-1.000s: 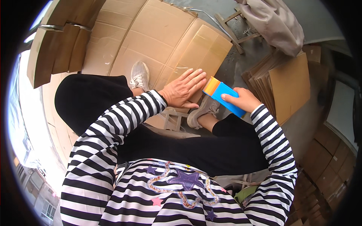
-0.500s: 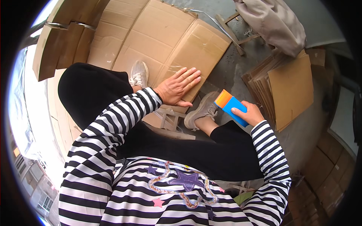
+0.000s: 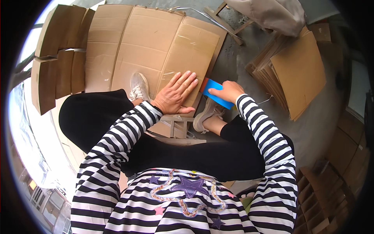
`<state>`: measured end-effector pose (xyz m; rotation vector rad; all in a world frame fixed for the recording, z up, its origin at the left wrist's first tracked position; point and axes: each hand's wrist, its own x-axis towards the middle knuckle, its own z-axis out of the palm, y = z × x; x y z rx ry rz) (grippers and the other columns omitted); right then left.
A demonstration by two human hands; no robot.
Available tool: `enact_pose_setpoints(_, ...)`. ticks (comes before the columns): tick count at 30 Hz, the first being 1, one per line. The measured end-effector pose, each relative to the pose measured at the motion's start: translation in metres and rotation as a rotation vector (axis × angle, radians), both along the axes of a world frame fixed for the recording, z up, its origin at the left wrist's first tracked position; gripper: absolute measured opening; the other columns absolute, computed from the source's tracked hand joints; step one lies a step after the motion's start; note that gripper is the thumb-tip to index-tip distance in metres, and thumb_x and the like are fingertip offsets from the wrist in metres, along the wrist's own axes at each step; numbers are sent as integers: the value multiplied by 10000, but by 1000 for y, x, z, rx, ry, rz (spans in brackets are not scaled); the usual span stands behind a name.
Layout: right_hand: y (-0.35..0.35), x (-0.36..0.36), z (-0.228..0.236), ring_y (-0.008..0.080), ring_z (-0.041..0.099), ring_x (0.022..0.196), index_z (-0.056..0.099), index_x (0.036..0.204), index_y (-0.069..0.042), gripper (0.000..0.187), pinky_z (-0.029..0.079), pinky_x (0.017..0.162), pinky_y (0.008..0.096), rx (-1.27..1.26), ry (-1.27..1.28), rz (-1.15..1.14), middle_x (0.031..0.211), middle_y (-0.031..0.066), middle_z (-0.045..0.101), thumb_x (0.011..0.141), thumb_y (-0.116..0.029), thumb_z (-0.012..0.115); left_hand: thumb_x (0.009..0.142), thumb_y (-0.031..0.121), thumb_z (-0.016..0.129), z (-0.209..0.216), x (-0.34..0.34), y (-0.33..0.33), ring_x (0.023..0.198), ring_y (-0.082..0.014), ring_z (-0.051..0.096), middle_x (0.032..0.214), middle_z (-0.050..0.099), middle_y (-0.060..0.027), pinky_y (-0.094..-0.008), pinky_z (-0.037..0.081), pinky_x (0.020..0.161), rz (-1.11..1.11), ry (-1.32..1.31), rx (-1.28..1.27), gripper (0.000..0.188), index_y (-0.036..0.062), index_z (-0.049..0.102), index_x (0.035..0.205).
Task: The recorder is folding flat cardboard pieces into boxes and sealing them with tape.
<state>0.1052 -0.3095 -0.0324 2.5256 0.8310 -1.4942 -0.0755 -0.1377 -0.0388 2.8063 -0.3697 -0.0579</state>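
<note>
My left hand (image 3: 176,94) lies flat, fingers spread, on a flattened brown cardboard sheet (image 3: 146,43), near its right edge. In my right hand (image 3: 229,92) is a flat, block-shaped tool (image 3: 219,101), blue with an orange end; its exact kind I cannot make out. My thumb presses on its upper face, while the other fingers are mostly hidden. The orange end meets the cardboard's right edge just beside my left fingertips; whether it presses on the board I cannot tell. Strips of clear tape shine on the cardboard.
A stack of folded cardboard (image 3: 298,74) leans at the right, below a grey cloth (image 3: 269,13) draped over something. Folded cartons (image 3: 58,74) stand at the left. My shoes (image 3: 139,86) are close to the sheet, and a low wooden frame (image 3: 179,128) is between my legs.
My right hand has carried the blue tool leftward, from apart from the cardboard to its right edge. My left hand still rests flat on the sheet. The whole view has shifted slightly.
</note>
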Motion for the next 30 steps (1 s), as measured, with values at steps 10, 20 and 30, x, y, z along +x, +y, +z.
enact_pose_setpoints(10, 46, -9, 24, 258, 620, 1039, 646, 1141, -88, 664, 468, 906, 354, -198, -58, -104, 1137, 139, 636, 679, -565, 642, 828, 639, 423, -3, -1, -3, 1388, -316, 212, 1465, 275, -201, -435, 131, 1135, 22, -67, 45, 886, -40, 316, 1389)
enact_pose_setpoints(20, 45, -50, -42, 244, 569, 1144, 613, 1205, -108, 382, 468, 934, 369, -245, -156, -187, 1224, 108, 598, 896, -317, 530, 841, 655, 395, -13, -1, -8, 1403, -311, 171, 1480, 243, -206, -430, 100, 1141, -5, -119, 60, 901, -40, 283, 1404)
enact_pose_setpoints(30, 70, -45, -73, 421, 569, 937, 506, 956, 54, 598, 435, 814, 464, 572, -665, -1316, 975, 265, 591, 761, -489, 663, 875, 422, 584, -21, 13, 45, 1270, -337, 387, 1365, 393, -252, -405, 301, 1053, 724, -397, -319, 698, -34, 356, 1352)
